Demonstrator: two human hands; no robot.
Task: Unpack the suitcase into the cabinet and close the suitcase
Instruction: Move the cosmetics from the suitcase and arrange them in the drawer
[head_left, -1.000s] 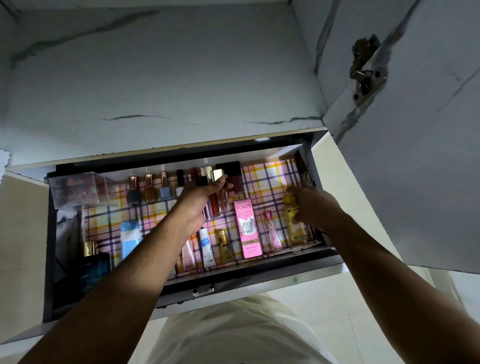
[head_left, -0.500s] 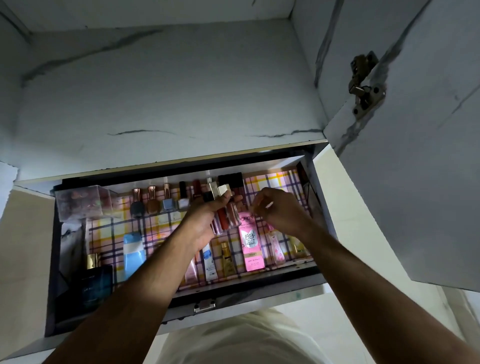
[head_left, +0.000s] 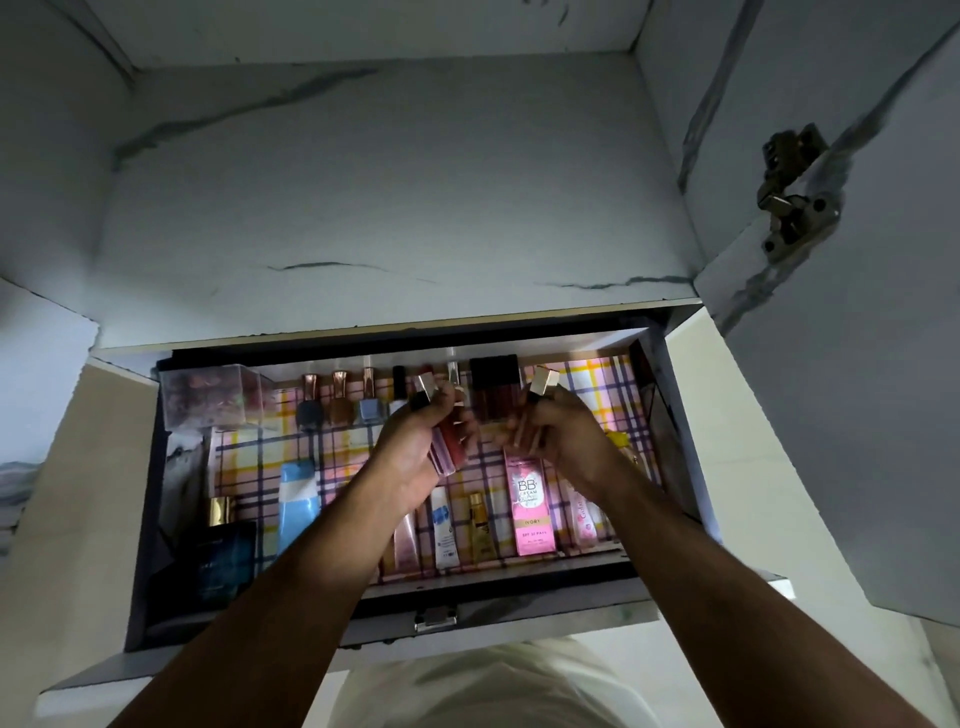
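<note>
An open cabinet drawer (head_left: 395, 608) lined with pink and yellow plaid paper holds rows of cosmetics. My left hand (head_left: 415, 447) grips a small bunch of lip gloss tubes (head_left: 448, 441) with gold caps above the drawer's middle. My right hand (head_left: 558, 431) holds one lip gloss tube (head_left: 535, 410) with a gold cap, just right of the left hand. Below them lie a pink BB cream box (head_left: 532, 506) and several small tubes. Nail polish bottles (head_left: 340, 397) stand along the back. The suitcase is out of view.
A clear plastic box (head_left: 208, 395) sits at the drawer's back left, a dark blue perfume bottle (head_left: 226, 551) and a light blue tube (head_left: 298, 504) at front left. The marbled cabinet door (head_left: 841, 364) with its hinge (head_left: 792, 197) hangs open on the right.
My right hand left the yellow bottle at the drawer's right, moved to my left hand and took one gloss tube from the bunch. The view tilted up slightly.
</note>
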